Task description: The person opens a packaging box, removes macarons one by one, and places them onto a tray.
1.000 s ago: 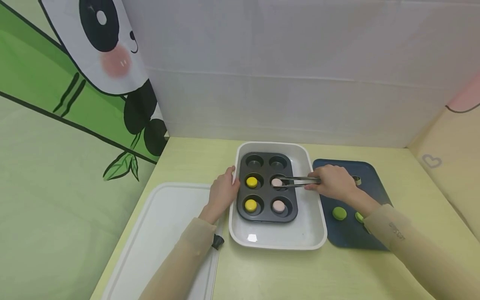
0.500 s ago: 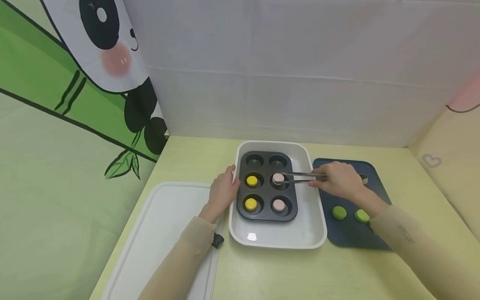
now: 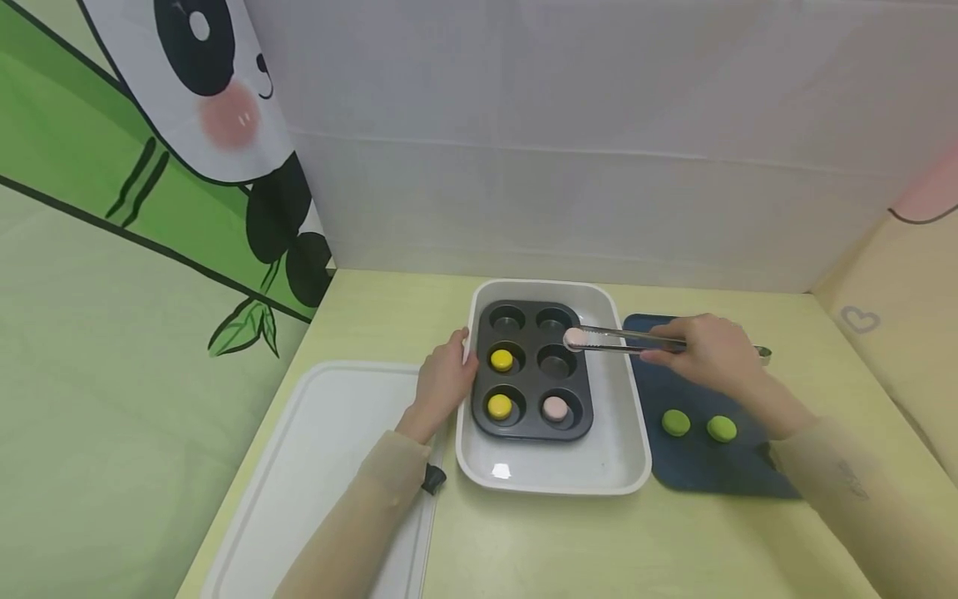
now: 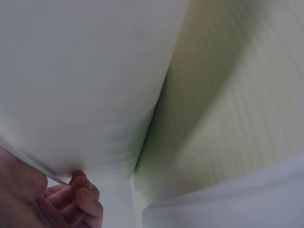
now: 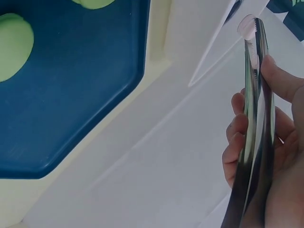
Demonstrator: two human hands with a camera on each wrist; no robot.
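My right hand (image 3: 711, 353) grips metal tongs (image 3: 629, 339) that pinch a pink macaron (image 3: 574, 338), held above the right edge of the dark muffin pan (image 3: 533, 372). In the right wrist view the tongs (image 5: 254, 128) run up through my fingers with the pink macaron (image 5: 247, 23) at their tip. The pan sits inside a white tray (image 3: 621, 453) and holds two yellow macarons (image 3: 501, 360) on its left and one pink macaron (image 3: 555, 408) at front right. My left hand (image 3: 443, 384) holds the tray's left rim; its curled fingers (image 4: 76, 202) show against the white wall.
A dark blue tray (image 3: 699, 466) right of the white tray carries two green macarons (image 3: 676, 423). A white board (image 3: 322, 474) lies at the left, with a small black object (image 3: 434, 479) by its edge. White and printed walls enclose the yellow-green table (image 3: 569, 541).
The tongs lifted the pink macaron out of the pan's middle right cup and carried it up and to the right. My right hand moved right over the blue tray. The left hand stayed.
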